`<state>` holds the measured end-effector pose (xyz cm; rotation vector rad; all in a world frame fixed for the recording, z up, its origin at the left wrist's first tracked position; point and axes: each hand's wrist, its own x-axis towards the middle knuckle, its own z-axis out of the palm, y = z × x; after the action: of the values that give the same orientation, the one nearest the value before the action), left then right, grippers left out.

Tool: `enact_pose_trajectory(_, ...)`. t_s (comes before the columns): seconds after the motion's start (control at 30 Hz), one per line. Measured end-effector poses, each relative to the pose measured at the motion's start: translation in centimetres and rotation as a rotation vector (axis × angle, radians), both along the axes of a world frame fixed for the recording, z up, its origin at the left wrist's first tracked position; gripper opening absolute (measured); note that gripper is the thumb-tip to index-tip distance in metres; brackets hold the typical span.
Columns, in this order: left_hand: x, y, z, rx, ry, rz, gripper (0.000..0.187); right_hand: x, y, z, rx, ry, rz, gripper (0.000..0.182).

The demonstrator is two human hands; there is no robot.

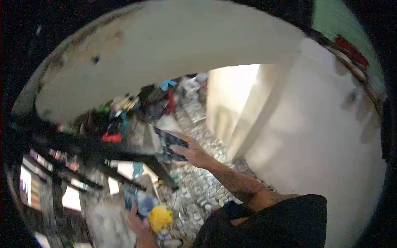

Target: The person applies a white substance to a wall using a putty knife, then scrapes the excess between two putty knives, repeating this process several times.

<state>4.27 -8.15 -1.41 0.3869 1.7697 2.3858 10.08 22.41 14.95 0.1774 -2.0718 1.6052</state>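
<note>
Near the middle of the head view, my right hand (191, 152) grips a flat, dark, patterned piece (168, 142), with the fingers lying over its right side. Lower left, my left hand (139, 225) is wrapped at the edge of a blue-grey piece (142, 201), blurred by motion. A yellow object (160, 218) is just right of my left hand; whether the hand touches it cannot be made out.
Grey-white rubble or scraps (202, 182) cover the floor. A dark beam-like frame (120, 153) crosses at left. Mixed colourful items (113, 134) are heaped behind it. A pale wall (285, 136) stands at right, beside a bright opening (235, 87).
</note>
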Motion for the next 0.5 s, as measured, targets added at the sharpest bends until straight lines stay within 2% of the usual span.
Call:
enact_pose_trajectory(0.03, 1.0, 1.9, 3.6, 0.182, -0.275, 0.039, 0.039, 0.1, -1.1, -3.2, -0.093, -0.139, 0.013, 0.051)
enact_pose_trajectory(0.07, 2.1, 3.8, 7.1, 0.393, -0.539, 0.135, 0.038, -0.3, -2.2, -5.9, -0.3, -0.229, 0.091, 0.053)
enact_pose_trajectory(0.13, -0.6, 2.7, 3.1, 0.332, -0.439, 0.056, 0.039, -1.0, -4.5, -11.3, -0.758, -0.395, 0.171, 0.056)
enact_pose_trajectory(0.17, -1.3, 2.4, 1.9, 0.349, -0.542, 0.108, 0.036, 0.0, -6.6, -7.4, -0.613, -0.586, 0.031, 0.054)
enact_pose_trajectory(0.2, -2.2, 2.1, 0.2, 0.314, -0.439, 0.111, 0.033, -0.8, -6.2, -13.3, -0.488, -0.286, 0.104, 0.05)
enact_pose_trajectory(0.23, -1.9, 2.8, 0.8, 0.397, -0.422, 0.165, 0.033, 0.1, -6.4, -12.9, -0.492, -0.299, 0.146, 0.049)
enact_pose_trajectory(0.3, 0.9, 3.9, 4.6, 0.315, -0.437, 0.188, 0.031, 1.7, -6.7, -11.6, -0.499, -0.326, 0.229, 0.049)
enact_pose_trajectory(0.37, 0.7, 3.9, 4.5, 0.356, -0.415, 0.168, 0.03, 1.2, -7.3, -12.0, -0.461, -0.316, 0.306, 0.051)
enact_pose_trajectory(0.5, -0.7, 3.4, 3.8, 0.415, -0.393, 0.196, 0.03, -0.4, -8.2, -13.1, -0.027, -0.095, 0.361, 0.054)
